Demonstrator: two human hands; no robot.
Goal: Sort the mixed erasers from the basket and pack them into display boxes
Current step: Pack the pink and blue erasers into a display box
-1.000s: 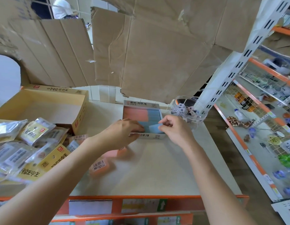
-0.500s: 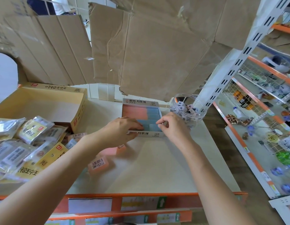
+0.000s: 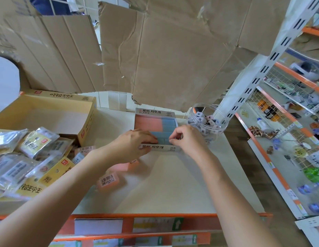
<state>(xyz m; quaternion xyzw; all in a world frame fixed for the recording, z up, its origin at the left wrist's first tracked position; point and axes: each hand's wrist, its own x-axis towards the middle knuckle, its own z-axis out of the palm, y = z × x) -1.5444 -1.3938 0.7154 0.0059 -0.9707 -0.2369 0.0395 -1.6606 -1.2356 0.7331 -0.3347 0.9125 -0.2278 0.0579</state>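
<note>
A white display box (image 3: 156, 111) with Korean print stands at the middle of the table. It holds pink erasers (image 3: 147, 124) on its left and blue erasers (image 3: 169, 124) on its right and front. My left hand (image 3: 132, 144) lies over the box's front left corner, its fingers stretched onto the blue row. My right hand (image 3: 186, 139) is at the front right corner, its curled fingertips pinching a blue eraser (image 3: 163, 139) set low in the front row. Three loose pink erasers (image 3: 108, 180) with barcode labels lie on the table under my left forearm.
An open yellow carton (image 3: 48, 111) stands at the back left, with a heap of foil packets (image 3: 21, 157) in front of it. A clear jar (image 3: 206, 122) of small erasers stands right of the box, by a white shelf upright (image 3: 253, 77). Cardboard sheets (image 3: 173, 59) hang behind.
My right hand has brought the blue eraser down from above the front edge into the box's front row. My left hand has stayed on the box's front left.
</note>
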